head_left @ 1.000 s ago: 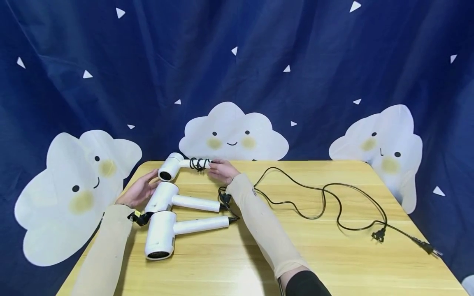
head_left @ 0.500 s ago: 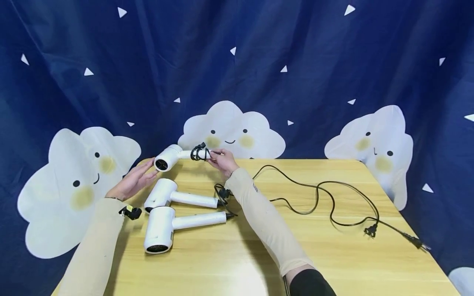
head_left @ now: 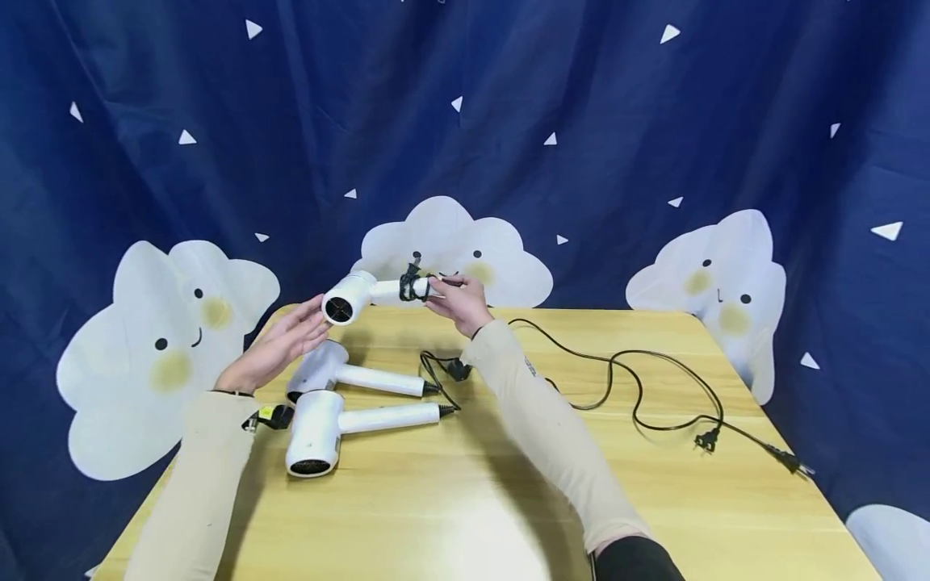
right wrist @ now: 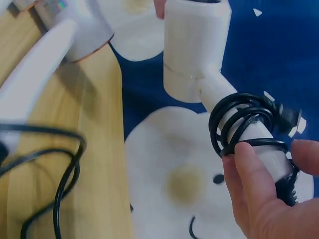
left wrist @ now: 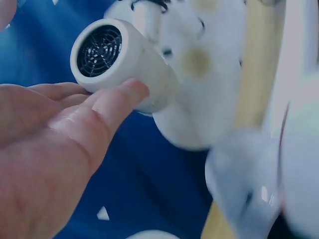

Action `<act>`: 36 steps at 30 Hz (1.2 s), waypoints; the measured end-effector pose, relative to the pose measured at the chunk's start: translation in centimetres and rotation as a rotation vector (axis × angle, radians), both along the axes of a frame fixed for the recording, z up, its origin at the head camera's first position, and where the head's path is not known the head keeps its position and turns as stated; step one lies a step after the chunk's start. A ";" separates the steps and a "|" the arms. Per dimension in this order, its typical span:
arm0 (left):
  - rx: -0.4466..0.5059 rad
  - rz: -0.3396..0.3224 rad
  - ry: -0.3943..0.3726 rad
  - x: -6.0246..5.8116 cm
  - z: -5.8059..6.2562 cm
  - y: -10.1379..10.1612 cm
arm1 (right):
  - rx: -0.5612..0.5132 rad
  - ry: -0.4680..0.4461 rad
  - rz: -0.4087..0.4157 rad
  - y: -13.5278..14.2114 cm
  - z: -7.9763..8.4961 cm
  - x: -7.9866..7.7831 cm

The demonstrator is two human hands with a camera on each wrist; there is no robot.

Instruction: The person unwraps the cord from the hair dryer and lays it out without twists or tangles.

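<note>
A white hair dryer hangs above the table's far left edge, its black cord wound round the handle and the plug sticking out. My right hand grips the handle's lower end between thumb and fingers. At the other end, my left hand touches the dryer's head with fairly straight fingers; its thumb lies along the barrel below the round grille. Two more white hair dryers lie below on the table, a farther one and a nearer one, handles pointing right.
Black cords snake across the right side of the wooden table, ending in two plugs near the right edge. Another cord loop lies by the dryer handles. A dark blue curtain with clouds hangs behind.
Both hands have raised the cord-wrapped hair dryer off the table and shifted it slightly right. Its plug now points upward. The other two dryers stay on the table.
</note>
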State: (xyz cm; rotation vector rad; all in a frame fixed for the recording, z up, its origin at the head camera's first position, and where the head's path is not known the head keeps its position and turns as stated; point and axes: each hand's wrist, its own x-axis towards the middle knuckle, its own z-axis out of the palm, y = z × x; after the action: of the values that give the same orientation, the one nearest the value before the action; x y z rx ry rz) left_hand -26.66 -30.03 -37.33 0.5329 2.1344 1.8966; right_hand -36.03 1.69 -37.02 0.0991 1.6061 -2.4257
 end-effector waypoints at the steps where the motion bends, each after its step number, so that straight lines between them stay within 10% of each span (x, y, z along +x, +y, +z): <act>1: -0.007 -0.001 0.002 0.3 0.1 0.6 | 0.001 -0.001 -0.013 0.5 0.0 0.2; 20: -0.077 0.086 0.133 2.8 -0.6 9.2 | -0.140 0.133 -0.227 8.3 -1.8 4.3; 36: -0.235 0.040 0.141 1.9 -0.8 12.7 | -0.167 0.112 -0.227 12.2 -3.6 8.2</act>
State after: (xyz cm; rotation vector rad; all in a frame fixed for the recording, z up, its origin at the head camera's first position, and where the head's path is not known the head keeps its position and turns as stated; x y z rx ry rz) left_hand -24.72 -17.36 -38.13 0.5931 2.4323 1.6391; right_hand -27.87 13.92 -40.60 0.1253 1.5019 -2.7739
